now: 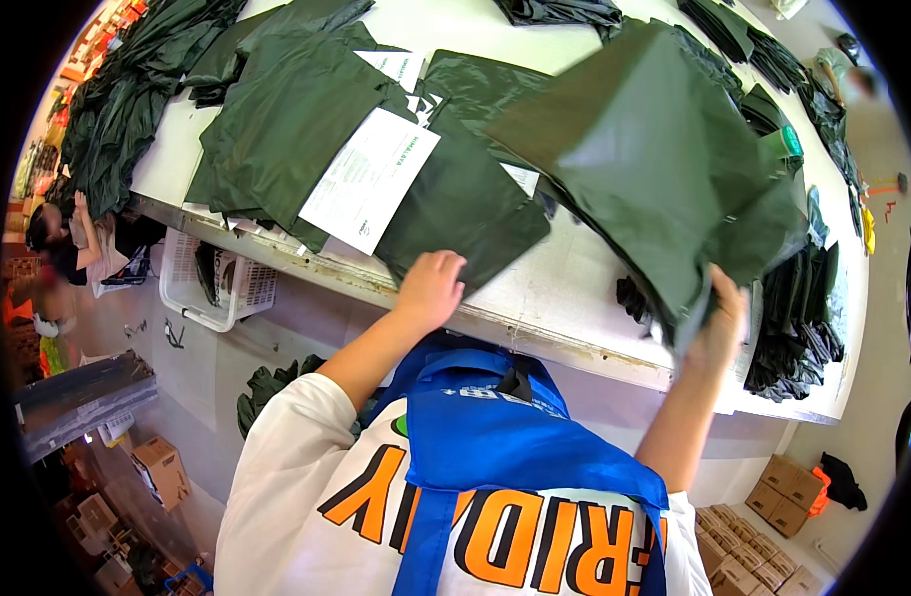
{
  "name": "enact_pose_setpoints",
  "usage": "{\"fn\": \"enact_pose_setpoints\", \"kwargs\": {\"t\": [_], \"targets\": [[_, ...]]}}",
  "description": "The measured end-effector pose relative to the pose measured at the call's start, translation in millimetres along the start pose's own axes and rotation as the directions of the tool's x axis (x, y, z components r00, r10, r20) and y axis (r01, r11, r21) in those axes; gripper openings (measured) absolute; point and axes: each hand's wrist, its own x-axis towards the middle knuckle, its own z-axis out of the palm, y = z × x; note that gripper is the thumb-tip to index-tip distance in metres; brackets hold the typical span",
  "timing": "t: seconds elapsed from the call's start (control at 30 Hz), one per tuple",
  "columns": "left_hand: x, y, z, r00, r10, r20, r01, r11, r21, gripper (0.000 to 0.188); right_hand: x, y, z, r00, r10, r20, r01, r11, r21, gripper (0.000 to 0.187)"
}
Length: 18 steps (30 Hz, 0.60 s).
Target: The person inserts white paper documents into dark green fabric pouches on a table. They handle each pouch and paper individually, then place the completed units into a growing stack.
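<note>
My left hand (433, 288) is at the table's near edge, its fingers curled at the lower corner of a flat dark green fabric piece (465, 209). A white printed paper sheet (369, 181) lies across that piece and the dark green stack (272, 134) beside it. On the right, my right hand (718, 323) grips the near edge of a large, glossy dark green fabric sheet (654, 149). This sheet is lifted off the table and slants up and away, its lower part blurred. The right fingertips are partly hidden by the fabric.
The white table (545, 288) has a worn front edge. Bundled dark fabric (798, 308) lies right, and a heap (128, 99) hangs off the far left. A green tape roll (788, 142) sits at right. Below are a white basket (212, 283) and cardboard boxes (162, 472). Another person (73, 233) is at left.
</note>
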Motion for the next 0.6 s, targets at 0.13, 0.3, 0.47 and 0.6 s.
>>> {"fn": "enact_pose_setpoints", "kwargs": {"t": [0.13,0.3,0.47,0.6], "targets": [[-9,23,16,0.988,0.132,0.081,-0.106,0.957,-0.269,0.035,-1,115,26,0.933,0.346,0.099,-0.351,0.936,0.037,0.024],[-32,15,2,0.937,0.153,0.313,-0.103,0.98,-0.171,0.045,-24,222,-19,0.977,0.209,0.026,-0.118,0.645,-0.755,0.03],[-69,6,0,0.982,0.058,0.178,-0.015,0.972,-0.235,0.047,-45,215,-7,0.972,0.227,0.06,-0.117,0.692,-0.713,0.029],[-62,-2,-7,0.963,0.154,0.223,-0.053,0.914,-0.402,0.044,-51,216,21,0.939,0.336,-0.079,-0.345,0.9,-0.267,0.039]]}}
